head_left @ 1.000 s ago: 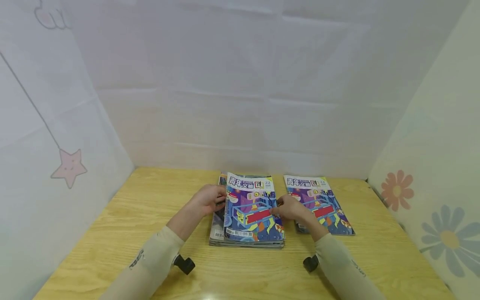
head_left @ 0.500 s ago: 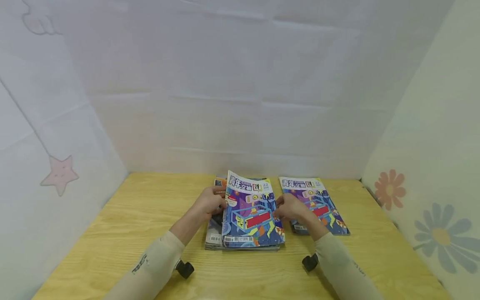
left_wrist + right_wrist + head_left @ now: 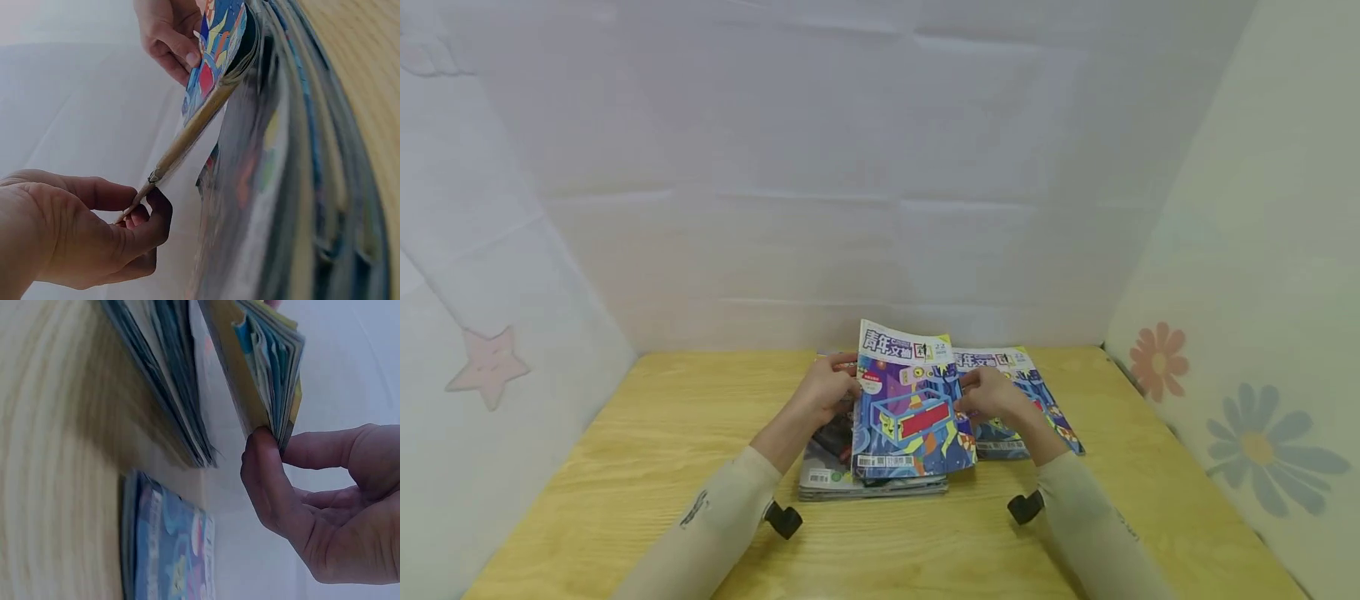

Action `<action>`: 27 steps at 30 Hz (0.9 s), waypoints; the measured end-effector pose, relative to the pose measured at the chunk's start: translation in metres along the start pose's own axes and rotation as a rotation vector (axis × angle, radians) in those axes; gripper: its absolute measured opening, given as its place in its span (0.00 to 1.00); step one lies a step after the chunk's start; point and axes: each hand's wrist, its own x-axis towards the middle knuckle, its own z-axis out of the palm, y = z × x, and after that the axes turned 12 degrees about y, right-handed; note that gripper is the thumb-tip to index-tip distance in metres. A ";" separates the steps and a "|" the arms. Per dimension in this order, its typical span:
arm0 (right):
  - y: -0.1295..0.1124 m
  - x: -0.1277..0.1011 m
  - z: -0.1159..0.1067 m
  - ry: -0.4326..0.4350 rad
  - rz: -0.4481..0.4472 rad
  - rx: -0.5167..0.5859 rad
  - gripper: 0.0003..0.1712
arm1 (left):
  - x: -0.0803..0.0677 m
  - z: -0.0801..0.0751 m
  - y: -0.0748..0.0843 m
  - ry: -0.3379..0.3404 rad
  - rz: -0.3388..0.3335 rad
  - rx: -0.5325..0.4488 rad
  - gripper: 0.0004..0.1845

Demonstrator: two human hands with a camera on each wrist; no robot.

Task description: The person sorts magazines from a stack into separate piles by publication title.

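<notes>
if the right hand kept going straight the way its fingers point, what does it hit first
The right hand points left across the raised magazine it pinches. Past that, it would probably meet the left hand on the opposite edge, though depth is unclear.

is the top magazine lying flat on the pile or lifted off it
Lifted. The top magazine is tilted up, its far edge raised clear of the pile, pinched by the left hand and right hand at its sides.

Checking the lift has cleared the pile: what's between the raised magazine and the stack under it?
Only an air gap: the raised magazine, pinched by the left hand and right hand, hangs clear of the stack, plainest in both wrist views.
</notes>
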 end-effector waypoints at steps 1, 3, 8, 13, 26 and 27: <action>-0.001 0.001 -0.003 0.007 -0.005 0.011 0.34 | 0.002 0.002 0.003 -0.006 -0.003 -0.005 0.44; -0.003 0.002 -0.010 0.018 -0.013 0.023 0.34 | 0.005 0.007 0.008 -0.016 -0.012 -0.013 0.44; 0.000 0.009 -0.026 0.055 -0.022 0.038 0.34 | 0.014 0.023 0.014 -0.036 -0.033 -0.020 0.43; 0.011 0.015 -0.045 0.122 -0.013 0.011 0.34 | 0.024 0.047 0.013 -0.079 -0.083 -0.073 0.41; 0.070 0.019 -0.072 0.356 0.077 -0.052 0.26 | 0.041 0.118 -0.026 -0.115 -0.219 -0.111 0.41; 0.073 0.020 -0.072 0.368 0.082 -0.063 0.26 | 0.042 0.122 -0.030 -0.107 -0.226 -0.117 0.41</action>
